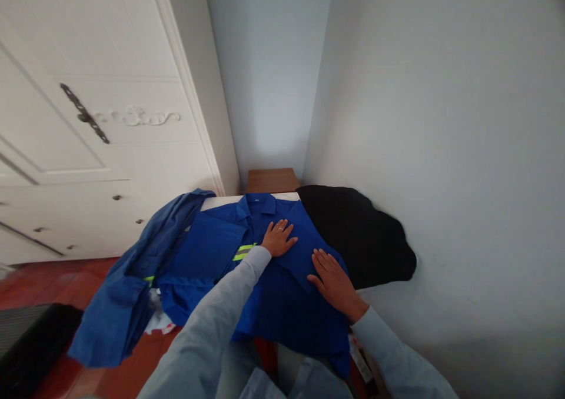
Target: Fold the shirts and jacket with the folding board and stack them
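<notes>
A bright blue work shirt (282, 305) with a collar and a yellow-and-grey reflective stripe is spread over a white-topped surface (227, 200). Its collar points away from me, and its lower edge hangs down toward my lap. My left hand (279, 238), with a ring on one finger, lies flat on the shirt just below the collar, fingers spread. Farther right, my right hand (334, 282) rests flat on the folded-over sleeve area, fingers stretched out. Neither hand grips anything.
A darker blue garment (132, 281) drapes off the left end. Black cloth (362, 234) lies at the right against the grey wall (463, 152). A white wardrobe (110, 46) stands left, a brown wooden piece (272, 180) behind. A dark object (39, 340) sits on the reddish floor (75, 281).
</notes>
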Available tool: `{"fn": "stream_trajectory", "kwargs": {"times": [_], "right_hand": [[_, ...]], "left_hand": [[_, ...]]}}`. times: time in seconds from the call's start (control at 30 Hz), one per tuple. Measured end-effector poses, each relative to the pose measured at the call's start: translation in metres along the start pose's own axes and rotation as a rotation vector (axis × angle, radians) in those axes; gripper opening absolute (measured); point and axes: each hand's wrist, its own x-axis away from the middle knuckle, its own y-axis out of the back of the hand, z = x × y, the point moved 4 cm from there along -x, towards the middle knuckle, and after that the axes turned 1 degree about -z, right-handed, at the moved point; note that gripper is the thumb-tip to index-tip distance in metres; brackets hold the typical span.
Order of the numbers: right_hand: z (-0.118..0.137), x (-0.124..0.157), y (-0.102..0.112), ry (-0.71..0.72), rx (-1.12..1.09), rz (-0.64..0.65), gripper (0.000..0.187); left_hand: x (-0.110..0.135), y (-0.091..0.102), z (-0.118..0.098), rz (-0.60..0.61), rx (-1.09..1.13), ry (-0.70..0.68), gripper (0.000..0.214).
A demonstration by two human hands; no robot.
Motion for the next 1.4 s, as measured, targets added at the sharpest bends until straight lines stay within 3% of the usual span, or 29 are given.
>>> {"fn": "stream_trajectory", "kwargs": {"times": [0.13, 0.33, 0.5, 0.67, 0.83, 1.07, 1.23, 1.4], "right_hand": [[-0.003, 0.021, 0.015, -0.041, -0.103, -0.09, 0.05], [-0.039, 0.007, 0.038, -0.185, -0.048, -0.167, 0.051], [-0.057, -0.006, 0.033, -0.135, -0.015, -0.069, 0.043], [-0.059, 0.004, 0.037, -0.101, -0.044, -0.272, 0.029], [-0.055, 0.017, 0.044, -0.157, -0.097, -0.4, 0.031], [-0.015, 0.039, 0.046, -0.298, -0.311, -0.48, 0.025], [0.022, 0.072, 0.029, -0.335, -0.447, -0.487, 0.024], [0.036, 0.112, -0.006, -0.358, -0.582, -0.382, 0.029]], "left_hand": [[-0.025, 0.012, -0.006, 0.013, 0.035, 0.056, 0.054], [-0.09, 0.02, -0.006, -0.045, 0.078, 0.125, 0.058], [-0.117, 0.007, -0.007, 0.027, 0.088, -0.059, 0.064], [-0.118, -0.012, 0.004, 0.086, 0.068, -0.133, 0.07], [-0.117, -0.017, 0.01, 0.066, 0.045, -0.138, 0.074], [-0.118, -0.01, 0.006, 0.098, 0.015, -0.076, 0.071], [-0.112, 0.001, 0.001, 0.134, 0.017, -0.006, 0.072], [-0.071, 0.024, 0.017, -0.02, 0.039, 0.025, 0.07]]}}
